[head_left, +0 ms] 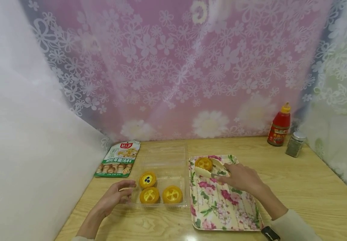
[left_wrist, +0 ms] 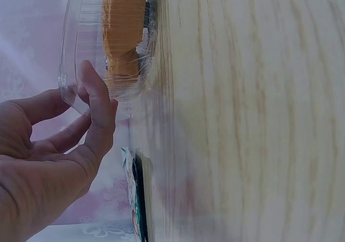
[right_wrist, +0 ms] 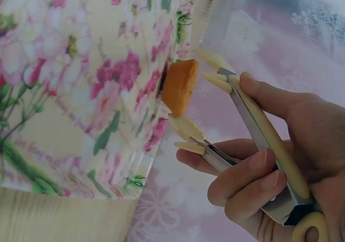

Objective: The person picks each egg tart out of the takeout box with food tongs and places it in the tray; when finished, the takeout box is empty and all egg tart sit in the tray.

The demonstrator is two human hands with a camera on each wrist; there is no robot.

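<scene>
My right hand [head_left: 242, 177] holds a pair of food tongs [right_wrist: 264, 139] with cream tips and metal arms. The tong tips stand apart on either side of an egg tart [head_left: 203, 164], which sits at the far left corner of a floral tray [head_left: 221, 214]. At the left, my left hand [head_left: 114, 197] pinches the edge of a clear plastic container [left_wrist: 70, 48] between thumb and fingers. Inside the container are a tart with dark berries [head_left: 147, 180], a tart with a pale cross pattern [head_left: 149, 195] in front of it, and another patterned tart [head_left: 172, 194] to the right.
Behind the left hand lies a green and white soup seasoning packet [head_left: 118, 159]. The container's clear lid [head_left: 165, 155] is folded back toward the curtain [head_left: 173, 83]. A red sauce bottle [head_left: 279, 125] and a small spice jar [head_left: 295, 144] stand at the back right of the wooden table [head_left: 312, 190].
</scene>
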